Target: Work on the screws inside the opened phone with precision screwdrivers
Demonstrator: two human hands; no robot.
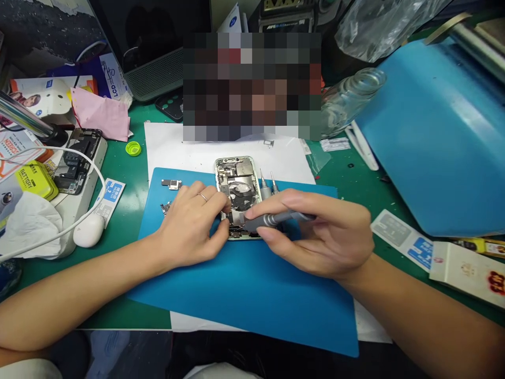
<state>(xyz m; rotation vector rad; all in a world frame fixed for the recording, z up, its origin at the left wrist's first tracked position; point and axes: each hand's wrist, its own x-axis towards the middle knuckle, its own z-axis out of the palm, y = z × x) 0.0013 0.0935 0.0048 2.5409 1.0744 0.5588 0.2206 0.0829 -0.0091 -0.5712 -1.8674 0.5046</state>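
Note:
An opened phone (242, 184) with its inner parts exposed lies on a blue mat (236, 284). My left hand (197, 223) is closed at the phone's lower left edge, thumb and index finger against it. Between the thumb and fingers of my right hand (323, 231) is a dark grey screwdriver (272, 220), its front end over the lower part of the phone; the tip is too small to make out. Two more screwdrivers (265, 187) lie just right of the phone, partly behind my right hand. Small loose phone parts (172, 184) sit left of the phone.
A glass jar (347, 100) lies tilted behind, beside a large blue sheet (434, 147). At left are another opened phone (79, 158), a white cable (90, 163) and a green cap (133, 148). A white box (469, 271) stands at right. A blurred patch covers the back middle.

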